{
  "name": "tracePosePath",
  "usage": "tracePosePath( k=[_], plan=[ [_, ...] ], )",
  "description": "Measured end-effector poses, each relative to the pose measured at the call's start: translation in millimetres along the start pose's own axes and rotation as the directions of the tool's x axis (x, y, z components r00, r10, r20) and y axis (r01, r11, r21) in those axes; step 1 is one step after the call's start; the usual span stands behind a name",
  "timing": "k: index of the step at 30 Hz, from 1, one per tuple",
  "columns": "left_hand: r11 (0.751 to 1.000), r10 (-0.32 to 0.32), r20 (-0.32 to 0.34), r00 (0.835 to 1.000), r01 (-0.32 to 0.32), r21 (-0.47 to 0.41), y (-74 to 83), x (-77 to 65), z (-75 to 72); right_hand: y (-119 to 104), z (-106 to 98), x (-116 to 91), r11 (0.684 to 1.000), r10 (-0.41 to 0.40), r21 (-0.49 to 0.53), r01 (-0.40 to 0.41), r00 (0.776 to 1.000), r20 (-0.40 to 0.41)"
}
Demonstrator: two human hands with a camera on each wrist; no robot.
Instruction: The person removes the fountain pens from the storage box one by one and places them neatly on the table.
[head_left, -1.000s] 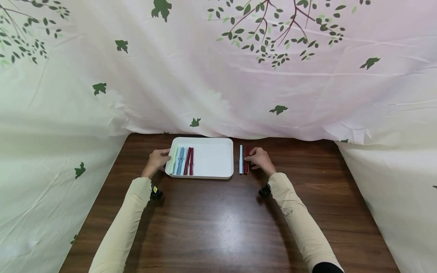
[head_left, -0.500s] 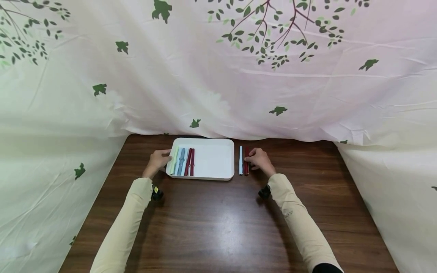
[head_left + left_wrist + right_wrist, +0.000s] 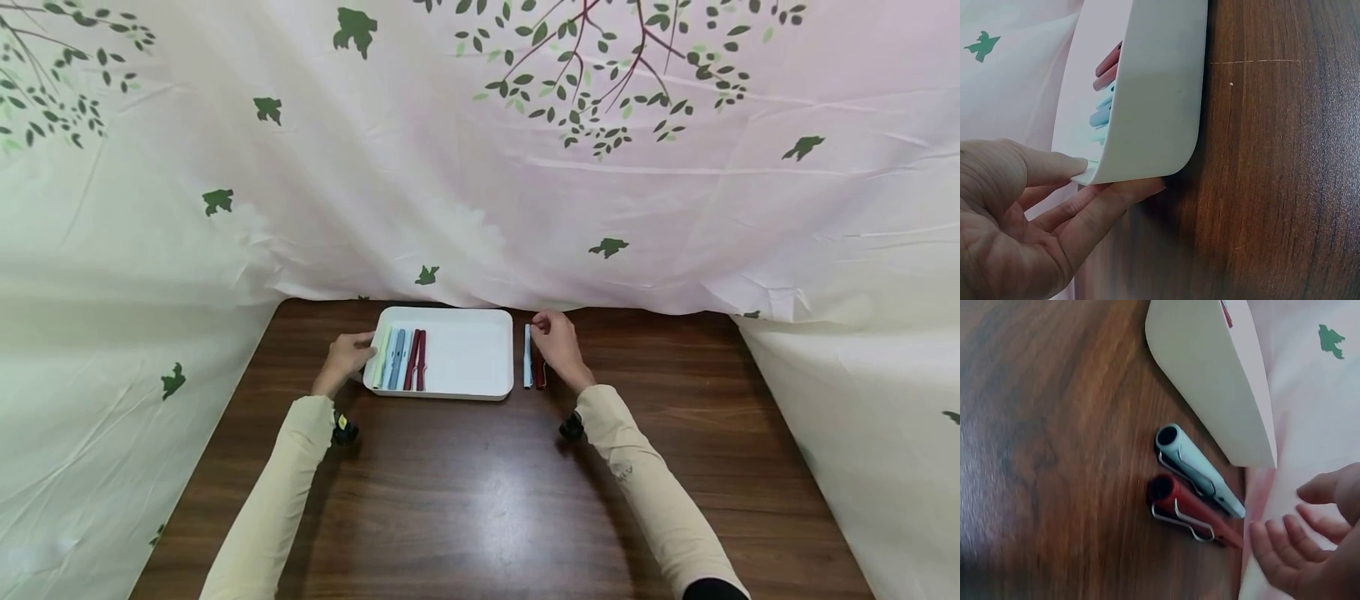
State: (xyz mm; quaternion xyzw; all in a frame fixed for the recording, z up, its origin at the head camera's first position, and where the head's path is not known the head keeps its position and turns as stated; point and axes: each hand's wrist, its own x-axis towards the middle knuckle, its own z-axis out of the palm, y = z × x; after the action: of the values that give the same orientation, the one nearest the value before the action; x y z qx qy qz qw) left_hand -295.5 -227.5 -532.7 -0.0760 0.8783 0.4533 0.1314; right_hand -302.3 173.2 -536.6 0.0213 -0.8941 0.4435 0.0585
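My left hand (image 3: 345,358) grips the left rim of a white tray (image 3: 468,354), thumb on the rim and fingers underneath, as the left wrist view shows. Inside the tray's left half lie several pens side by side: a pale green pen (image 3: 382,358), light blue ones, a grey-blue pen (image 3: 397,360) and two dark red pens (image 3: 422,362). Right of the tray, a light blue pen (image 3: 1194,462) and a dark red pen (image 3: 1192,511) with metal clips rest on the table. Over their far ends hovers my right hand (image 3: 558,343), thumb and fingers apart, holding nothing.
The brown wooden table (image 3: 450,492) reaches back to a pale printed curtain (image 3: 480,183), which also hangs at both sides. Close behind the tray runs the table's back edge. Each wrist carries a small black camera.
My right hand has left the dark red pen's side and moved up and left, over the far ends of the two loose pens. My left hand stays on the tray.
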Motion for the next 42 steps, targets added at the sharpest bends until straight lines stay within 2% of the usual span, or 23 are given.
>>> tracePosePath(
  k=[5, 14, 24, 29, 36, 42],
  plan=[
    [1.0, 0.013, 0.003, 1.0, -0.013, 0.014, -0.8, -1.4, 0.3, -6, 10, -2, 0.991, -0.088, 0.098, 0.089, 0.996, -0.023],
    [1.0, 0.009, 0.014, 1.0, -0.009, 0.014, -1.0, -1.4, 2.8, -19, 28, -5, 0.975, -0.17, 0.145, 0.17, 0.985, -0.014],
    [1.0, 0.024, 0.006, 1.0, -0.024, 0.01, 2.4, -1.4, 0.5, -41, 50, -2, 0.974, -0.178, 0.147, 0.172, 0.984, 0.027],
    [1.0, 0.027, 0.003, 1.0, -0.027, 0.007, 2.7, -2.5, 1.8, -51, 65, -4, 0.977, -0.174, 0.14, 0.161, 0.981, 0.083],
    [1.0, 0.02, 0.013, 1.0, -0.02, -0.008, 1.8, -6.1, 4.3, -60, 83, -13, 0.989, -0.112, 0.116, 0.095, 0.981, 0.155],
    [1.0, 0.006, 0.01, 1.0, -0.006, -0.008, 2.5, -4.6, 3.8, -67, 101, -17, 0.99, -0.132, 0.084, 0.118, 0.971, 0.2]
  ],
)
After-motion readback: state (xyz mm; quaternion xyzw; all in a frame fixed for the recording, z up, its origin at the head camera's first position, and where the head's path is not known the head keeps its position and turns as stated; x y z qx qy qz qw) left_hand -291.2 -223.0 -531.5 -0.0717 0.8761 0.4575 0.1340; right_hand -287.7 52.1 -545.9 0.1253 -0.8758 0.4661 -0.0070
